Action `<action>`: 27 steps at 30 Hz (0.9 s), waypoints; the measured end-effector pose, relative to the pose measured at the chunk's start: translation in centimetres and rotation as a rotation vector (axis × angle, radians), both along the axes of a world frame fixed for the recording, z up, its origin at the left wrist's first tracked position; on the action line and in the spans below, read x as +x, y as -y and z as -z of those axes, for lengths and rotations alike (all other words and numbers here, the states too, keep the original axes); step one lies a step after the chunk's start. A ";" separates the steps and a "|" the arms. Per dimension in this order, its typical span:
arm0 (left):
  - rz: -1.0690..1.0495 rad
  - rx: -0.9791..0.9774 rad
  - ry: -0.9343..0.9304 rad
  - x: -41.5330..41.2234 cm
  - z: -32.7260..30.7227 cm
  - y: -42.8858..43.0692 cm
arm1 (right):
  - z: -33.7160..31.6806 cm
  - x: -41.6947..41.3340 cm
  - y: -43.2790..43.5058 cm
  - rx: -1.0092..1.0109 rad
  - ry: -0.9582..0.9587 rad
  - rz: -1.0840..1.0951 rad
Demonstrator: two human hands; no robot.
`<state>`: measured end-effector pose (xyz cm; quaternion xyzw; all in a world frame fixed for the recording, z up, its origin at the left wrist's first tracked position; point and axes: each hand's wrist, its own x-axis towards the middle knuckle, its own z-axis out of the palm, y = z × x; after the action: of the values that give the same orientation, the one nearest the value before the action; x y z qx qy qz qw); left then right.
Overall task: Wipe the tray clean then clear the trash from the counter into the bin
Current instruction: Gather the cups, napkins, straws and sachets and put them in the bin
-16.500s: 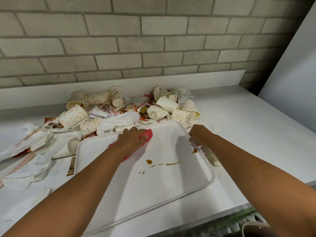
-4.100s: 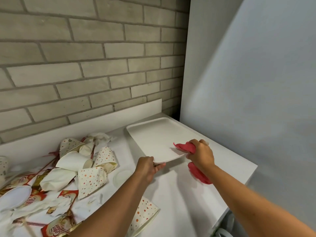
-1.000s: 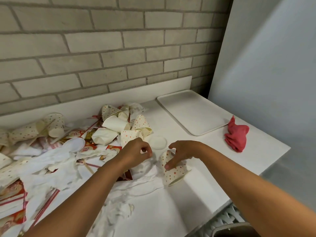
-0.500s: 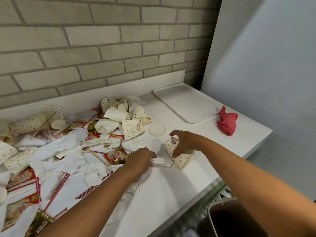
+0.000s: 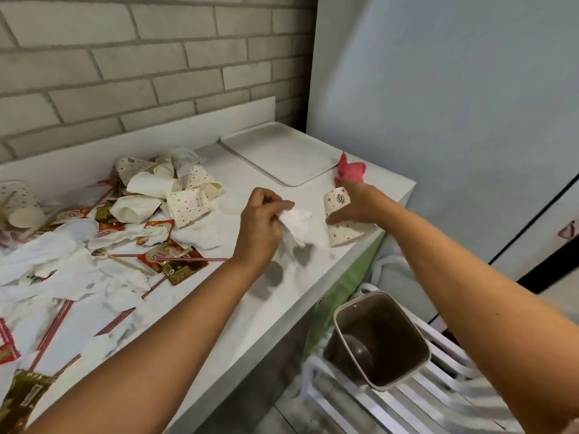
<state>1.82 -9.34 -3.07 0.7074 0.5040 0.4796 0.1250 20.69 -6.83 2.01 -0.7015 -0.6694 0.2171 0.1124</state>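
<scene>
My left hand pinches a white tissue in its fingers, just above the desk. My right hand has its fingers curled round a spotty cup near the edge. The tray lies in the back corner beside the red cloth, and the bin stands open below.
</scene>
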 end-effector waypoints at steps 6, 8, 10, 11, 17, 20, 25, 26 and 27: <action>0.324 -0.177 -0.048 6.9 1.7 3.9 | 4.3 7.4 3.2 -0.217 -0.165 0.128; 0.382 -0.237 -0.064 8.8 3.4 4.5 | 7.5 9.2 4.1 -0.310 -0.187 0.162; 0.372 -0.322 -0.053 10.6 5.3 4.7 | 10.4 10.5 5.1 -0.383 -0.190 0.201; 0.355 -0.370 -0.052 11.6 6.5 4.8 | 11.8 11.2 5.6 -0.405 -0.189 0.227; 0.284 -0.688 -0.090 16.1 12.3 5.0 | 15.9 13.9 7.2 -0.479 -0.099 0.232; 0.388 -0.829 -0.293 16.8 14.6 5.2 | 15.8 14.7 6.6 -0.475 -0.016 0.157; 0.354 -0.945 -0.352 17.0 15.1 5.0 | 14.3 14.8 4.6 -0.503 0.007 0.108; 0.336 -0.907 -0.330 16.9 14.7 4.8 | 14.0 14.4 4.1 -0.515 0.013 0.091; 0.316 -0.849 -0.305 16.7 14.1 4.6 | 13.5 13.9 3.6 -0.531 0.030 0.062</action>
<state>18.56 -13.99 -17.21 0.7243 0.5541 0.0972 0.3988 34.56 -10.46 -11.51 -0.7297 -0.5687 0.3712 -0.0791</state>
